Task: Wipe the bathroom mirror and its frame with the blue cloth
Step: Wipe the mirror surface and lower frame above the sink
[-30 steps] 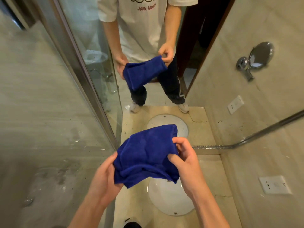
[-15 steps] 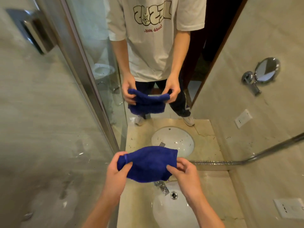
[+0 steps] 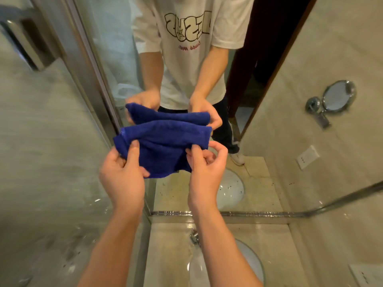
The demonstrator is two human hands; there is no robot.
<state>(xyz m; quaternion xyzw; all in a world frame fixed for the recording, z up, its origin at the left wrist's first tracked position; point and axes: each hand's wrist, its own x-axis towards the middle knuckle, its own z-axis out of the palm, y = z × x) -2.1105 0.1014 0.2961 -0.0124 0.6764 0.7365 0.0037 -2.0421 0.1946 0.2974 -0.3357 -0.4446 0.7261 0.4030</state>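
A folded blue cloth (image 3: 163,146) is held up in front of the bathroom mirror (image 3: 269,125), close to the glass. My left hand (image 3: 122,172) pinches its left end with the thumb on top. Its right lower edge is gripped between the thumb and fingers of my right hand (image 3: 205,164). The mirror's metal frame (image 3: 248,213) runs along the bottom above the counter and up the left side (image 3: 91,65). The glass reflects me and the cloth, and dark specks dot its lower part.
Below the mirror a beige stone counter (image 3: 167,251) holds a white oval sink (image 3: 255,264) with a chrome tap (image 3: 194,237). A tiled wall stands at left, another at right with a white socket (image 3: 366,275). A round shaving mirror shows in the reflection.
Both hands have lifted the cloth higher and nearer to the mirror, and the fold has been stretched wider. My view has tilted up, so the sink sits lower in the picture.
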